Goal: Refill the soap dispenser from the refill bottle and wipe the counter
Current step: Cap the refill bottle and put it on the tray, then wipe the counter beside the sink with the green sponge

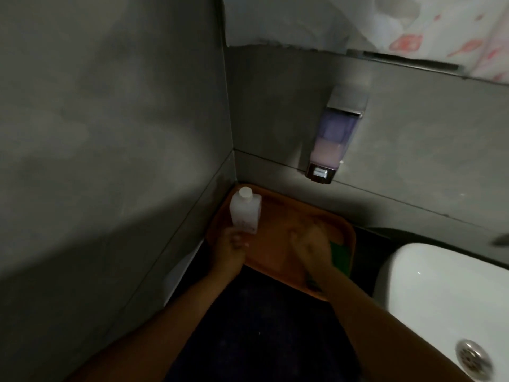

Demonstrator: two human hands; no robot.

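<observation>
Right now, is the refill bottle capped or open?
Capped: the refill bottle stands upright on the orange tray, white cap on, left hand gripping its base.

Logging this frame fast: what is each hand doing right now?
Left hand: grips the base of the white plastic refill bottle.
Right hand: over the orange tray, beside a green cloth; blurred, cannot tell.

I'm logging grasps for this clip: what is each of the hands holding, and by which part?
The left hand grips the white refill bottle by its lower body. Whether the right hand holds the green cloth cannot be told.
</observation>
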